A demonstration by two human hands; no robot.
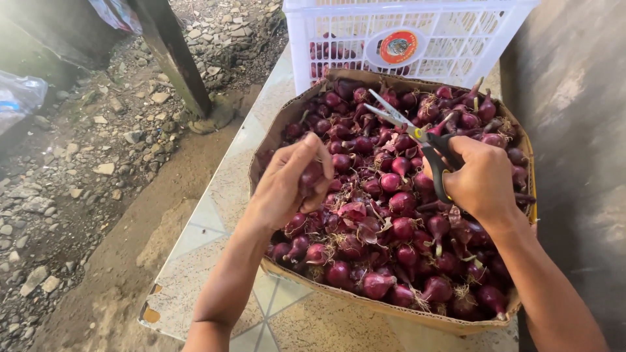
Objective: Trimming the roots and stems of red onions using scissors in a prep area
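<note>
One onion [312,176] enclosed within left hand [290,186] fingers [319,156]; scissors [417,140] in right hand [479,179].

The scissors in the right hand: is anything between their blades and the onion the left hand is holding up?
Nothing visible. The scissors in the right hand point open-bladed up and left; the onion in the left hand is held apart from them. Only open air lies between, above the heaped red onions in the cardboard box.

left hand [287,186]: closed around one red onion [310,176], centre frame
right hand [479,179]: holds scissors [417,140], blades apart
box [274,130]: heaped onions
</note>
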